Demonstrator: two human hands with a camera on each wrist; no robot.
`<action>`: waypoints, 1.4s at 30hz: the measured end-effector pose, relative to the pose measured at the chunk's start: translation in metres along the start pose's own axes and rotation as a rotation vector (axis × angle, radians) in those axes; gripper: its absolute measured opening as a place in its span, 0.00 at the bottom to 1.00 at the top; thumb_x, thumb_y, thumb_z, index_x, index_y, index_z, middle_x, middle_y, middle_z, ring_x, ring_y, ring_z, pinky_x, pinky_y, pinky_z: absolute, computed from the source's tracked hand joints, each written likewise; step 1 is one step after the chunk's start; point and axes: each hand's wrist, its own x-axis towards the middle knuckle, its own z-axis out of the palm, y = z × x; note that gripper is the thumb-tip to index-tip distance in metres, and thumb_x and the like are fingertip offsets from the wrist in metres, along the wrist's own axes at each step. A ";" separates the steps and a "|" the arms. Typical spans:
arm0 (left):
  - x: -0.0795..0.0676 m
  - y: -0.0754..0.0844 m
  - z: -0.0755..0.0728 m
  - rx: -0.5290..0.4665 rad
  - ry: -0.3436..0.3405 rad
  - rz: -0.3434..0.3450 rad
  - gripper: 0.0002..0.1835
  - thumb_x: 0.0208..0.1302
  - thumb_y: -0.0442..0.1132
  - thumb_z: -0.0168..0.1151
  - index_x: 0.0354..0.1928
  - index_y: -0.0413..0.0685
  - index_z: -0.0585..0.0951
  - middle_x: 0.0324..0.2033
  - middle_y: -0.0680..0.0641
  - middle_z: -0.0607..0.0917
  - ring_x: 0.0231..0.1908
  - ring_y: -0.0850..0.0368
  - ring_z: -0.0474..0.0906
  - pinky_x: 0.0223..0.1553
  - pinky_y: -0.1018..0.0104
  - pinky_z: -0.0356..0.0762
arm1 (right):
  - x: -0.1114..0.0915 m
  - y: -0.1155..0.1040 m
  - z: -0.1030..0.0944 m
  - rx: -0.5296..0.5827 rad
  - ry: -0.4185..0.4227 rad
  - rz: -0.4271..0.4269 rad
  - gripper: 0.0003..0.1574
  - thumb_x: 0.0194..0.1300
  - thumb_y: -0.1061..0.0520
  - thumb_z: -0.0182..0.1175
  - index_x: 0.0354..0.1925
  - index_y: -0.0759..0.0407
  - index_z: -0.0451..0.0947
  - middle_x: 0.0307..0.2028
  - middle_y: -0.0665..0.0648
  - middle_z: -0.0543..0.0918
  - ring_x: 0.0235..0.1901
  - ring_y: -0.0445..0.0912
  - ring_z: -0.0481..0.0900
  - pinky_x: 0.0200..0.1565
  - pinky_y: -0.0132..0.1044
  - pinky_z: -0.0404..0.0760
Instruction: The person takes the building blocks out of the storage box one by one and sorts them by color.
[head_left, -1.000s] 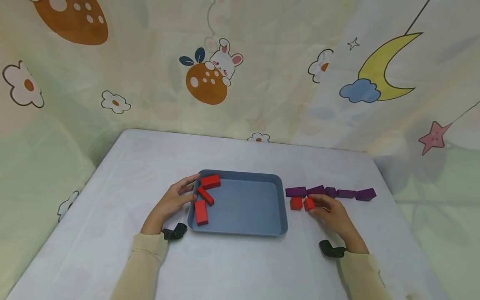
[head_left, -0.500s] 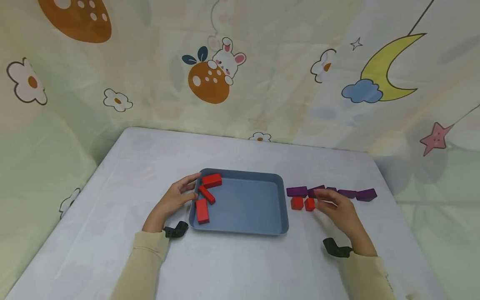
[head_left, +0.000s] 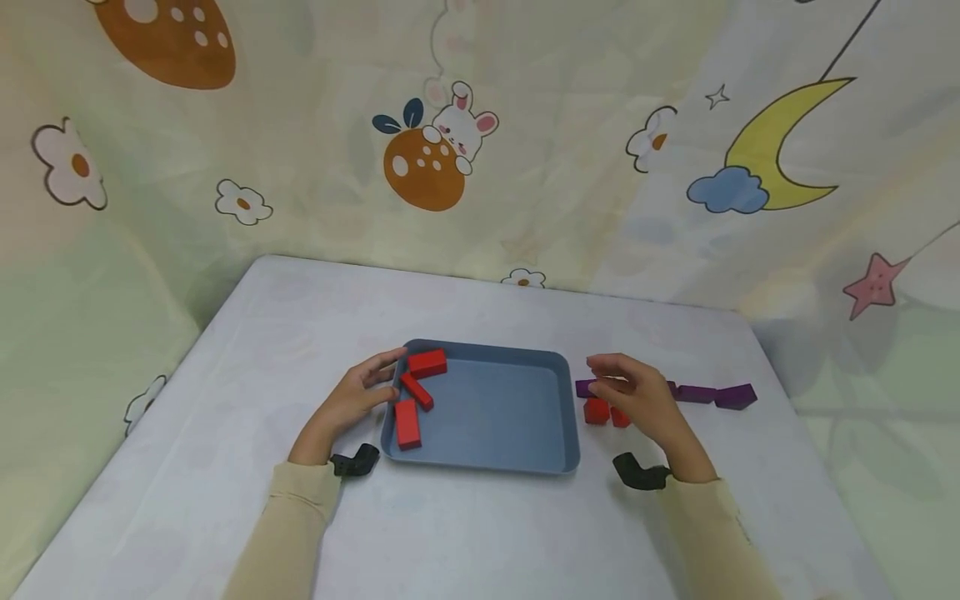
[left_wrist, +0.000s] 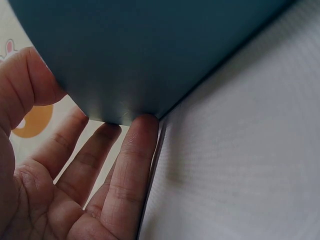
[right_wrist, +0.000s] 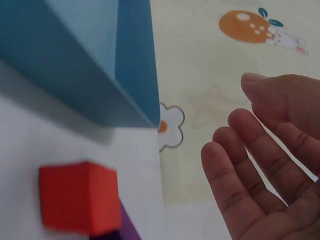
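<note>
A blue-grey tray (head_left: 495, 468) lies mid-table with three red blocks along its left side: one block (head_left: 427, 362) at the back, a thin one (head_left: 417, 392) and one (head_left: 407, 424) in front. My left hand (head_left: 352, 408) touches the tray's left wall; in the left wrist view its fairly straight fingers (left_wrist: 131, 165) meet the outer wall and the thumb is at the rim. My right hand (head_left: 648, 400) holds nothing, its fingers loosely extended above the blocks right of the tray. Two red blocks stand there: a cube (head_left: 596, 412) and a smaller one (head_left: 620, 417) partly hidden by that hand.
Behind the red blocks a row of purple blocks (head_left: 696, 394) runs rightward, partly covered by my right hand. A white cloth covers the table (head_left: 480, 533). A printed curtain (head_left: 315, 150) hangs behind the table's back edge.
My right hand has let go of the smaller red block, drawn back a little, then moved left over the two red blocks toward the tray's right edge. The left hand stays at the tray.
</note>
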 end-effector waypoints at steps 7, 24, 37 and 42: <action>-0.001 -0.001 0.000 -0.009 -0.011 0.006 0.39 0.70 0.28 0.60 0.83 0.43 0.66 0.81 0.33 0.64 0.77 0.29 0.64 0.68 0.39 0.70 | 0.027 -0.006 0.024 0.079 -0.071 -0.070 0.26 0.70 0.71 0.68 0.64 0.75 0.78 0.61 0.76 0.82 0.61 0.73 0.81 0.59 0.34 0.81; 0.001 -0.002 -0.003 -0.001 0.003 -0.008 0.39 0.70 0.30 0.63 0.83 0.45 0.67 0.80 0.35 0.67 0.77 0.30 0.65 0.69 0.28 0.65 | 0.080 -0.027 0.090 0.188 -0.232 -0.096 0.29 0.68 0.72 0.69 0.65 0.78 0.77 0.62 0.73 0.83 0.66 0.67 0.81 0.65 0.56 0.78; 0.001 -0.003 -0.003 -0.001 0.005 0.021 0.40 0.69 0.29 0.65 0.82 0.43 0.67 0.80 0.35 0.67 0.76 0.30 0.67 0.71 0.29 0.65 | 0.100 -0.027 0.139 0.197 -0.300 -0.006 0.29 0.69 0.72 0.68 0.67 0.75 0.77 0.64 0.73 0.82 0.64 0.66 0.82 0.65 0.53 0.80; 0.000 -0.003 -0.004 -0.009 0.003 0.048 0.39 0.69 0.29 0.66 0.82 0.41 0.67 0.80 0.35 0.67 0.76 0.29 0.67 0.71 0.31 0.65 | 0.108 -0.032 0.152 0.181 -0.310 0.006 0.29 0.70 0.71 0.68 0.68 0.72 0.78 0.62 0.71 0.84 0.61 0.63 0.83 0.64 0.51 0.81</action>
